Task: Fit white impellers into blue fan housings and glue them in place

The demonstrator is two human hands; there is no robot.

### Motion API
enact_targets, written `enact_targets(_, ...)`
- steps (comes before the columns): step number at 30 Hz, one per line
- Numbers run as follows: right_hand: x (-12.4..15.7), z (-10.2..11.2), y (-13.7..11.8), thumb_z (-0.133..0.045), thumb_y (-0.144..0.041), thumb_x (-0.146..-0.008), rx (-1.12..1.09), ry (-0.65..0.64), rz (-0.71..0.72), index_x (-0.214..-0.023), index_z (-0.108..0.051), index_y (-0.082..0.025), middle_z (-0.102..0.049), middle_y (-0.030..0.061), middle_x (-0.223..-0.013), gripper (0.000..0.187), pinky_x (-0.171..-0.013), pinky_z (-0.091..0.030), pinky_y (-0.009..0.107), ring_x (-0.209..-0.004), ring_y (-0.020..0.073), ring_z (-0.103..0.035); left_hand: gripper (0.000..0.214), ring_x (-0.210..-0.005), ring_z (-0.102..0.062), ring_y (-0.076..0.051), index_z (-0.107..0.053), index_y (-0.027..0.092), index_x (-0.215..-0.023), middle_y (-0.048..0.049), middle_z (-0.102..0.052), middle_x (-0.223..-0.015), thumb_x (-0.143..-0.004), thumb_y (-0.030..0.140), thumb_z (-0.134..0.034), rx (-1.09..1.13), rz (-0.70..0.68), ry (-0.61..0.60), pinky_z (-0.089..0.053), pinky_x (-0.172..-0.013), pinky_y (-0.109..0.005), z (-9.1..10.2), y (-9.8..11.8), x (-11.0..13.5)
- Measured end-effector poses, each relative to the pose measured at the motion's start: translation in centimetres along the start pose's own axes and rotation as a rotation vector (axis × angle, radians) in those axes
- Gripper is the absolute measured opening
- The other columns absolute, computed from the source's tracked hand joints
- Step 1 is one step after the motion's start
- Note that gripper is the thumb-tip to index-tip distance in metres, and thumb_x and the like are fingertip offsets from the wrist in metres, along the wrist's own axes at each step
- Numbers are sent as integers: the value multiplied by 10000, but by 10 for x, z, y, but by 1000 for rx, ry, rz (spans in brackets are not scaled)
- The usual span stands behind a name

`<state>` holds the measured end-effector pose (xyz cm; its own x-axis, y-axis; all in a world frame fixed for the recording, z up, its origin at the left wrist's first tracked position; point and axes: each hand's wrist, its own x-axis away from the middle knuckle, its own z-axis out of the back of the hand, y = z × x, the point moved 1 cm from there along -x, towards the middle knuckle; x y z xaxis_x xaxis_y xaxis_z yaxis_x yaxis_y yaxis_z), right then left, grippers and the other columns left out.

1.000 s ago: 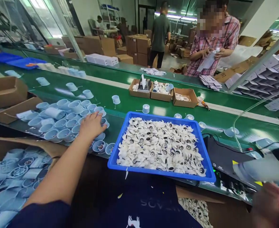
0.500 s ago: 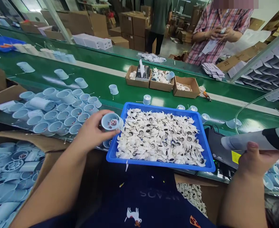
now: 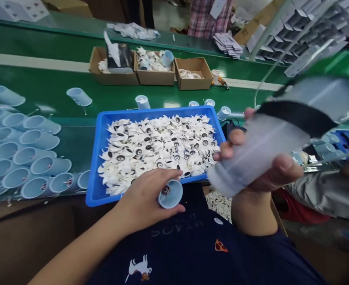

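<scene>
While the left hand [image 3: 141, 202] curls around a small pale blue plastic cup [image 3: 171, 194], palm turned inward and fingertips reaching toward the cup's mouth, the cup sits just past the near rim of a blue plastic tray [image 3: 95, 170], with a dark, patterned disc showing inside it. The forearm comes in low from the lower left, over the person's navy T-shirt [image 3: 174, 245]. Well apart from it, the right hand [image 3: 260, 166] grips a translucent plastic tube [image 3: 259, 148] with a black band; motion blur softens the tube, and its fingers [image 3: 235, 138] wrap the far side while the thumb lies along the near side. That hand rises beside the tray's right rim, overlapping its near corner. The tray is heaped with white petal-like pieces [image 3: 159, 150], each with a dark round centre, and they stop short of its walls. Pale blue cups [image 3: 29, 158] lie in a dense group just left of the tray, and a strip of green conveyor belt [image 3: 44, 79] runs beyond its far rim, with a few cups standing on it.
</scene>
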<state>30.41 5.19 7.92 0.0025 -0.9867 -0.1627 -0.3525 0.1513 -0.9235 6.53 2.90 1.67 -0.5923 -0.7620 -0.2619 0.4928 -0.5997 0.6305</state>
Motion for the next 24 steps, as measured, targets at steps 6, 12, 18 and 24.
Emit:
enact_targets(6, -11, -50, 7, -843, -547, -733, -222, -257, -2, -927, -685, -250, -685, 2, -940, 389, -708, -640, 341, -792, 190, -696, 247, -724, -665, -189, -610, 238, -862, 24, -688, -816, -770, 349, -810, 128, 34, 36, -484, -621, -312, 0, 29, -22)
enact_targets(12, -8, -43, 9, -828, -649, -682, -66, -276, -80, -1165, -650, -257, -679, 49, -984, 647, -838, -663, 473, -950, 301, -740, 246, -703, -657, -187, -612, 220, -811, 22, -698, -800, -732, 321, -821, 179, 101, 63, -474, -605, -307, -2, 30, -21)
enact_targets(18, -15, -45, 12, -784, -655, -716, -51, -234, -33, -1065, -650, -252, -677, 38, -1015, 550, -816, -664, 462, -905, 263, -737, 262, -654, -649, -178, -652, 238, -842, 30, -697, -770, -705, 374, -829, 213, 159, -14, -476, -567, -282, 2, 33, -28)
enact_targets(24, -19, 20, 16, -542, -812, -827, 361, -9, 168, -1419, -472, -318, -644, 69, -1139, 775, -834, -638, 445, -945, 248, -721, 832, -789, -737, -273, -536, 336, -1457, -18, -779, -964, -707, 562, -813, 72, 348, -151, -556, -631, -324, 17, -3, 1)
